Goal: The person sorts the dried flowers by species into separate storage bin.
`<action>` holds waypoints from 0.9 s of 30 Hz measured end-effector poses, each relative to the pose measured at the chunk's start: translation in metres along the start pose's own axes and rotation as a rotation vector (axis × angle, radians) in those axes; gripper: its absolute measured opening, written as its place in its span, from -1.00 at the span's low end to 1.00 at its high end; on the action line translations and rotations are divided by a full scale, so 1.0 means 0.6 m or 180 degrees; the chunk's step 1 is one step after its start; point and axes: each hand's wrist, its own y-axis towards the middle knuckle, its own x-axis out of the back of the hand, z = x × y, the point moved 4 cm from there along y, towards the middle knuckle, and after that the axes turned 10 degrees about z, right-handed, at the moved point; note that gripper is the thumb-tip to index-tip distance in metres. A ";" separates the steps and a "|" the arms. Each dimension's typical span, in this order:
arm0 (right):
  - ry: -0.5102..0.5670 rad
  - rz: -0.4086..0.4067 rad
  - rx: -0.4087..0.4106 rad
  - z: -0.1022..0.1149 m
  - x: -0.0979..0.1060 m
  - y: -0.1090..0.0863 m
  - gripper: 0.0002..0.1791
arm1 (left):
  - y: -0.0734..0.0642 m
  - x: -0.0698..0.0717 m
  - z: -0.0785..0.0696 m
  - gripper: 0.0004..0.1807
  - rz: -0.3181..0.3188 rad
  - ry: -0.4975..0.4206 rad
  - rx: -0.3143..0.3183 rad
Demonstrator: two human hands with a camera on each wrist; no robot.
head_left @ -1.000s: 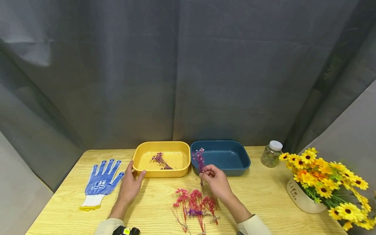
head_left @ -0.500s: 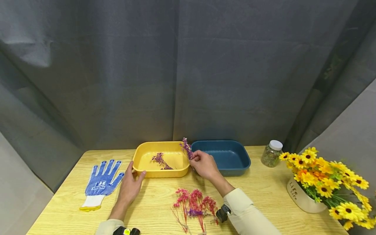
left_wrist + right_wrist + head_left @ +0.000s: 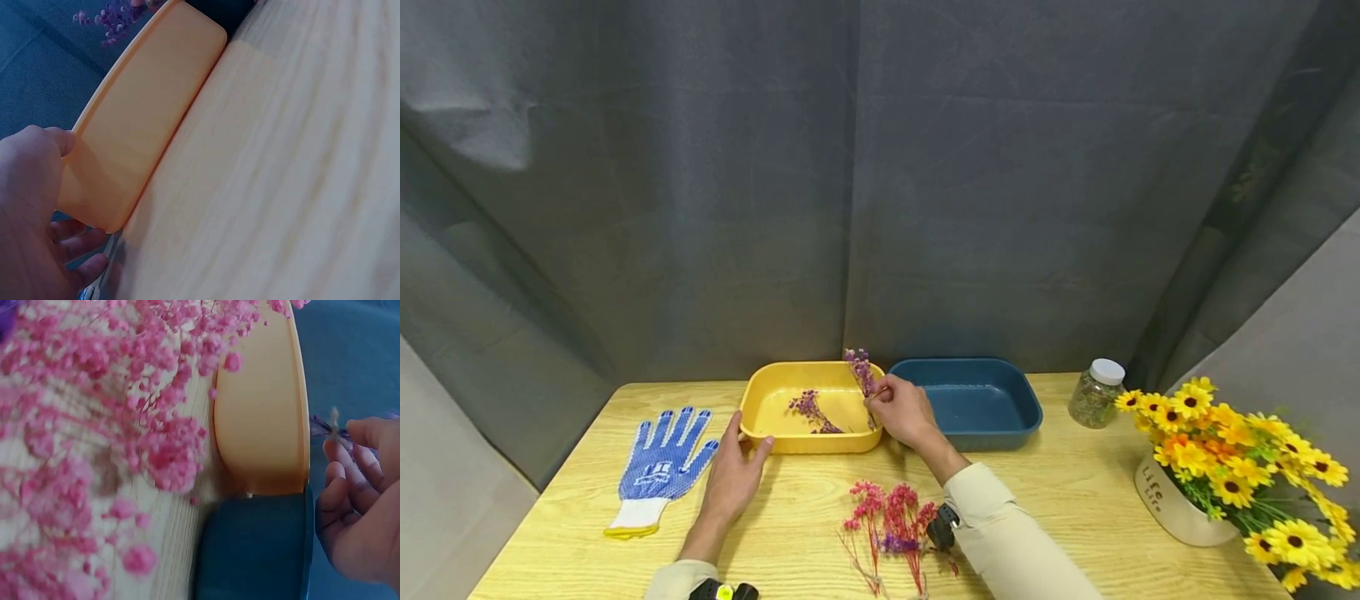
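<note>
My right hand (image 3: pixel 904 410) pinches a sprig of purple dried flowers (image 3: pixel 860 372) by its stem, over the right end of the yellow tray (image 3: pixel 808 444). In the right wrist view a small pale tie (image 3: pixel 334 419) shows on the stem beside the fingertips. Another purple sprig (image 3: pixel 808 406) lies inside that tray. My left hand (image 3: pixel 735 477) holds the tray's near left corner, with the thumb at the rim and the other fingers around the side, as the left wrist view also shows.
A dark blue tray (image 3: pixel 992 440) stands right beside the yellow one. Pink dried flowers (image 3: pixel 901 508) with a purple bit lie in front. At left is a blue and white glove (image 3: pixel 658 475); at right, a lidded jar (image 3: pixel 1095 400) and a pot (image 3: pixel 1180 508) of yellow flowers.
My right hand has carried the purple sprig leftward, from in front of the blue tray to over the yellow tray. My left hand has stayed at the yellow tray's corner.
</note>
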 end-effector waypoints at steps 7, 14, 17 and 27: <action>0.0126 -0.0060 0.0001 -0.007 -0.007 -0.011 -0.89 | 0.000 -0.002 0.004 -0.04 -0.0017 -0.0021 -0.0009; 0.0317 -0.0125 0.0102 -0.010 0.001 -0.037 -0.94 | 0.001 0.000 0.005 -0.05 0.0006 0.0026 0.0053; 0.0401 -0.0142 0.0116 -0.012 0.005 -0.051 -0.94 | 0.002 0.000 0.005 -0.07 0.0008 0.0033 0.0072; 0.0631 -0.0047 0.0104 -0.030 0.016 -0.107 -0.90 | 0.003 0.000 0.003 -0.06 -0.0030 -0.0004 0.0005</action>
